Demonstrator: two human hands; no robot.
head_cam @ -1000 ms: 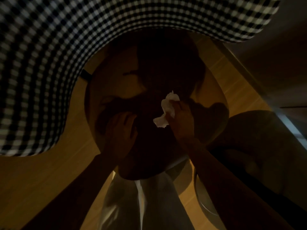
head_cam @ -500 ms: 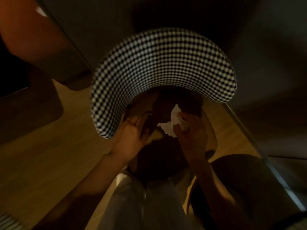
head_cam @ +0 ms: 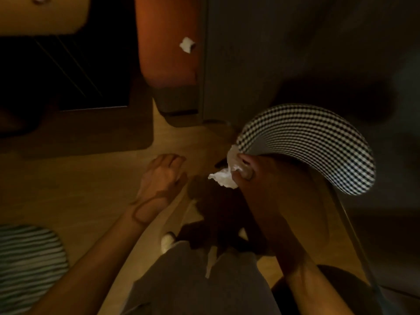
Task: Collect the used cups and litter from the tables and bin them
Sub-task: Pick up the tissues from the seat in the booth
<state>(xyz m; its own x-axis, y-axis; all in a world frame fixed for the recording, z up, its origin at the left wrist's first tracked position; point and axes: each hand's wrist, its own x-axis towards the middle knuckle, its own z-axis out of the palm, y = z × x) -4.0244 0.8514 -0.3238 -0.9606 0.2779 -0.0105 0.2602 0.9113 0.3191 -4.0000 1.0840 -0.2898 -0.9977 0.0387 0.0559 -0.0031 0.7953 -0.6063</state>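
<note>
My right hand (head_cam: 247, 176) grips a crumpled white tissue (head_cam: 223, 177) just left of a black-and-white checked chair back (head_cam: 318, 142). A little to the left, my left hand (head_cam: 164, 173) hangs over the wooden floor with its fingers loosely curled and holds nothing. Another crumpled white tissue (head_cam: 186, 44) lies on an orange seat (head_cam: 166, 42) farther off at the top. The scene is dim and no bin shows.
A dark low table (head_cam: 68, 71) stands at the upper left, with a grey upholstered block (head_cam: 250, 60) right of the orange seat. A striped cushion (head_cam: 27, 264) lies at the lower left. Wooden floor (head_cam: 79, 189) spreads between them.
The view has pulled back and up from the chair seat. My right hand has lifted away with the tissue, and my left hand has come off the seat. The second tissue has come into view.
</note>
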